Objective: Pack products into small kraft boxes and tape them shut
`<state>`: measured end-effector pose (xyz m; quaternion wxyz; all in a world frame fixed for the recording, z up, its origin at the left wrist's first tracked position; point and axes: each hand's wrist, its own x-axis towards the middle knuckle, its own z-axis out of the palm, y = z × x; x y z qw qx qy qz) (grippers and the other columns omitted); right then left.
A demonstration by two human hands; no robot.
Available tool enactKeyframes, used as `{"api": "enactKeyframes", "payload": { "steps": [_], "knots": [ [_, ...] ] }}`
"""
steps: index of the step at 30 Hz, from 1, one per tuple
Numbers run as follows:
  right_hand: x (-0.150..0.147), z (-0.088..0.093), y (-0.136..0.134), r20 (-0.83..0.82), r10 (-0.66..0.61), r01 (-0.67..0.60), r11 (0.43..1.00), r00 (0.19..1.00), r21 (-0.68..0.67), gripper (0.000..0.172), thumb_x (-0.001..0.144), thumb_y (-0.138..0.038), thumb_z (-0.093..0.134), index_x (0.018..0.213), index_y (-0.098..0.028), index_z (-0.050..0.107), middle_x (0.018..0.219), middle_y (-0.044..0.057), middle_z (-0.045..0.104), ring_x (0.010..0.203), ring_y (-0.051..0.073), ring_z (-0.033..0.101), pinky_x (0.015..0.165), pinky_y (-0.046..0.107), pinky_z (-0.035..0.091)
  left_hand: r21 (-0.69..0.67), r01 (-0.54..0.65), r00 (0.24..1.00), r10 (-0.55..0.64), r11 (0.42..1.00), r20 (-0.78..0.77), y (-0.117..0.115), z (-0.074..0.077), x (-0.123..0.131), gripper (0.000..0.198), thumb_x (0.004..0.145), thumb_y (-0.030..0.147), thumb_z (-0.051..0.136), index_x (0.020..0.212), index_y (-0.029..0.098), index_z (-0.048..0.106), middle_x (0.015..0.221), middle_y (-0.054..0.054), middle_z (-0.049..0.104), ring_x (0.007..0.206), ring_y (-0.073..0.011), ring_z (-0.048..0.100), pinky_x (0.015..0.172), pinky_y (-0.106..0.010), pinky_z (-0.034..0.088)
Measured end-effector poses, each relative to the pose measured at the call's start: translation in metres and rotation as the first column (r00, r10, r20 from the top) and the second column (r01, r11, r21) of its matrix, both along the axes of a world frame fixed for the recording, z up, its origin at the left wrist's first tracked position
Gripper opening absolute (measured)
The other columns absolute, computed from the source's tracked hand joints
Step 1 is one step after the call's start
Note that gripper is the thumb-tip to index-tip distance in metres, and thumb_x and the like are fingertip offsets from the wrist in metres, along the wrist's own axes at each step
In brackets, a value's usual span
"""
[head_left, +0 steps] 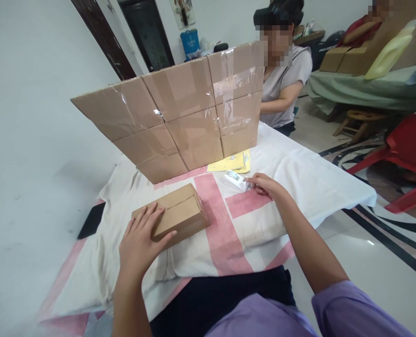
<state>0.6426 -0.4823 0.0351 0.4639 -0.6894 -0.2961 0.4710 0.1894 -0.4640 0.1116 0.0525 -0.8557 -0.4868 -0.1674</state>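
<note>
A closed brown cardboard box (183,208) lies on the table in front of me. My left hand (142,234) rests on its left end, fingers spread over the top and thumb along the near side. To the right of the box sits a small white tape dispenser (236,181). My right hand (262,183) is at the right end of this dispenser, its fingers closed in a pinch on what looks like the loose end of clear tape. The tape itself shows only as a faint glint. Yellow printed sheets (229,164) lie just behind the dispenser.
A tall panel of taped cardboard boxes (193,112) stands across the table. Behind it sits a person in a headset (287,84). A pink and white cloth (218,234) covers the table. A red plastic chair (404,154) and wooden stool (362,122) stand right.
</note>
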Motion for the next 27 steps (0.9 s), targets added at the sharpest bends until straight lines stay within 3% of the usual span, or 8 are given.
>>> {"api": "enactKeyframes", "payload": {
  "steps": [4,11,17,23,27],
  "knots": [
    [0.0,-0.002,-0.002,0.014,0.002,-0.002,1.0,1.0,0.016,0.047,0.082,-0.05,0.08,0.076,-0.023,0.042,0.054,-0.006,0.048,0.036,0.004,0.029,0.035,0.022,0.013,-0.001,-0.004,1.0,0.004,1.0,0.0,0.001,-0.001,0.001,0.061,0.09,0.064,0.056,0.142,0.034,0.05,0.159,-0.001,0.047,0.149,-0.0306,0.039,0.121,-0.052,0.03],
    [0.0,0.01,-0.013,-0.036,0.146,-0.143,0.988,0.989,0.063,0.038,0.093,-0.048,0.064,0.074,-0.015,0.06,0.056,0.001,0.057,0.038,0.004,0.026,0.036,0.022,0.016,0.01,-0.001,1.0,0.001,1.0,0.002,-0.001,0.001,0.001,0.061,0.09,0.063,0.055,0.141,0.032,0.05,0.159,-0.001,0.047,0.148,-0.031,0.04,0.12,-0.054,0.032],
    [0.0,0.01,-0.015,-0.057,0.176,-0.171,0.982,0.983,0.078,0.027,0.085,-0.028,0.071,0.065,-0.015,0.057,0.053,-0.004,0.045,0.039,0.003,0.025,0.038,0.02,0.016,0.037,0.007,1.0,-0.007,0.999,0.006,0.0,-0.002,0.0,0.06,0.09,0.064,0.055,0.141,0.033,0.05,0.158,0.0,0.047,0.148,-0.0308,0.04,0.12,-0.053,0.033],
    [0.002,0.006,-0.007,-0.043,0.151,-0.15,0.989,0.988,0.015,0.021,0.081,-0.027,0.074,0.069,-0.015,0.062,0.053,-0.004,0.046,0.039,0.003,0.026,0.037,0.019,0.017,0.044,0.025,1.0,-0.025,0.999,0.013,0.0,-0.001,0.0,0.061,0.089,0.064,0.056,0.141,0.032,0.051,0.158,-0.001,0.048,0.147,-0.0305,0.041,0.12,-0.05,0.033],
    [0.002,0.01,-0.009,-0.025,0.15,-0.15,0.989,0.988,-0.005,0.023,0.082,-0.03,0.074,0.07,-0.014,0.064,0.044,-0.008,0.034,0.038,0.004,0.022,0.038,0.02,0.014,0.041,0.01,1.0,-0.011,0.999,0.022,-0.002,-0.001,0.0,0.06,0.089,0.063,0.058,0.141,0.032,0.052,0.158,-0.001,0.048,0.147,-0.0313,0.041,0.121,-0.052,0.032]
  ]
}}
